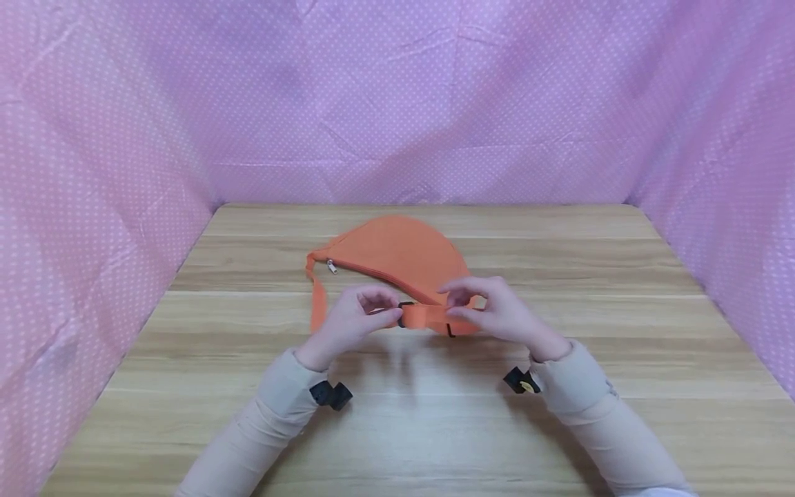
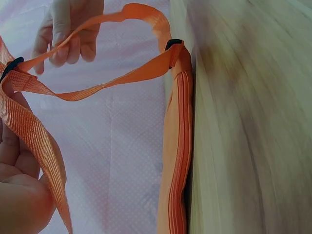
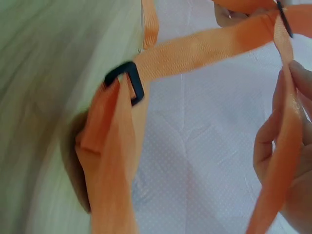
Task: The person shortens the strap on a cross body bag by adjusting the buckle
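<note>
An orange waist bag [image 1: 397, 248] lies on the table, its zipper [image 2: 181, 146] running along the side. From one end an orange strap [image 2: 112, 80] loops through a black rectangular ring [image 3: 136, 87] up to a black slider buckle [image 1: 405, 314]. My left hand [image 1: 357, 317] pinches the strap right at the slider, with a free length of webbing hanging over the palm in the left wrist view. Beside it, my right hand [image 1: 497, 314] pinches the strap between thumb and finger [image 3: 278, 92], to the right of the slider. Part of the bag is hidden behind this hand.
The wooden table [image 1: 397, 428] carries the bag near its middle. A silver zipper pull [image 1: 332, 266] and another strap length [image 1: 318, 304] lie at the bag's left end. Pink dotted cloth [image 1: 397, 103] hangs behind and at both sides.
</note>
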`<state>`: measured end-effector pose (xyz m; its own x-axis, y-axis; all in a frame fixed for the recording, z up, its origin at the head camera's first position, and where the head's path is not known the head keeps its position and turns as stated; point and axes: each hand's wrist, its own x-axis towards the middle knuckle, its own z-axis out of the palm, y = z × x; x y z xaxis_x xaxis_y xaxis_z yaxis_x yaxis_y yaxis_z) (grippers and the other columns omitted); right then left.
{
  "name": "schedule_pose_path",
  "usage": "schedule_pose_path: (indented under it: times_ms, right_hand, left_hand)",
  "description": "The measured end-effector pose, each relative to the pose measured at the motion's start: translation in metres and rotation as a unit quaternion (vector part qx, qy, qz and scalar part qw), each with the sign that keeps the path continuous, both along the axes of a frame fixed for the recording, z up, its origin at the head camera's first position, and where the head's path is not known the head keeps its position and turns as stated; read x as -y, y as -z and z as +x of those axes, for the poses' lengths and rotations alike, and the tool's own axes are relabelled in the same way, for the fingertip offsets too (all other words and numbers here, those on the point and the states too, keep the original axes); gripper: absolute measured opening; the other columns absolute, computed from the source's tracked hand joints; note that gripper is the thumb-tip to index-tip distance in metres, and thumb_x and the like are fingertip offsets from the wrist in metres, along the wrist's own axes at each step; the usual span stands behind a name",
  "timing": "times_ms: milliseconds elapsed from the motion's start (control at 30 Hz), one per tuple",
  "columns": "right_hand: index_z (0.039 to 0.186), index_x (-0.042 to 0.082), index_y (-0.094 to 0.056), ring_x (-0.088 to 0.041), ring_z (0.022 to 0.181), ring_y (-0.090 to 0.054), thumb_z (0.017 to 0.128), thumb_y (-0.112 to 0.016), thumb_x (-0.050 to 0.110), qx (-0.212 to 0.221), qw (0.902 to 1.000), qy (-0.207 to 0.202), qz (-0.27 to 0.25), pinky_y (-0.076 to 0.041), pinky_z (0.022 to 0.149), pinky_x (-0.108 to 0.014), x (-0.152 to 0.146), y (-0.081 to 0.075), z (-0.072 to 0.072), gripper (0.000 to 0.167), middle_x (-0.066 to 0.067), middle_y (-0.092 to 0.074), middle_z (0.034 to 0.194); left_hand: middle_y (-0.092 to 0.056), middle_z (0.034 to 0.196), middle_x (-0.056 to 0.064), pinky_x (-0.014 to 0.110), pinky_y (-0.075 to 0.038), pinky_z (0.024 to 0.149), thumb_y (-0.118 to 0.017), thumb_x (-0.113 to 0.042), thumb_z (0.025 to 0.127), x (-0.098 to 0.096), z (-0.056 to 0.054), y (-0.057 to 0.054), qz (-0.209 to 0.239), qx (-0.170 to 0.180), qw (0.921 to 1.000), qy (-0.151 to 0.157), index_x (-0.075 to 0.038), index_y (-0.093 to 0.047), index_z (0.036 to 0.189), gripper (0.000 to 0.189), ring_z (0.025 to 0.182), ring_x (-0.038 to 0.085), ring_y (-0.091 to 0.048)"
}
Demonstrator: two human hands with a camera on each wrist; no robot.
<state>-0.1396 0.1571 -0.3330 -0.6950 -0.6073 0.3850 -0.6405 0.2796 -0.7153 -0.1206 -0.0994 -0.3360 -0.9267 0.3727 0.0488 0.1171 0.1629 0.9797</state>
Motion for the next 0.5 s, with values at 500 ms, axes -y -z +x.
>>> schedule_pose_path:
  times_ms: [500]
  right_hand:
    - [0.11, -0.012, -0.056, -0.006, 0.08, -0.059, 0.085, -0.06, -0.009, 0.188, 0.9789, -0.057, 0.057, -0.051, 0.071, -0.021, -0.065, -0.002, -0.035, 0.025, -0.009, -0.062, 0.087]
  left_hand:
    - [-0.06, 0.075, -0.005, 0.023, -0.045, 0.064, -0.066, -0.007, 0.086, 0.016, -0.006, 0.0, -0.056, -0.025, 0.9981, 0.008, -0.003, -0.065, 0.086, 0.005, 0.074, 0.011, -0.056]
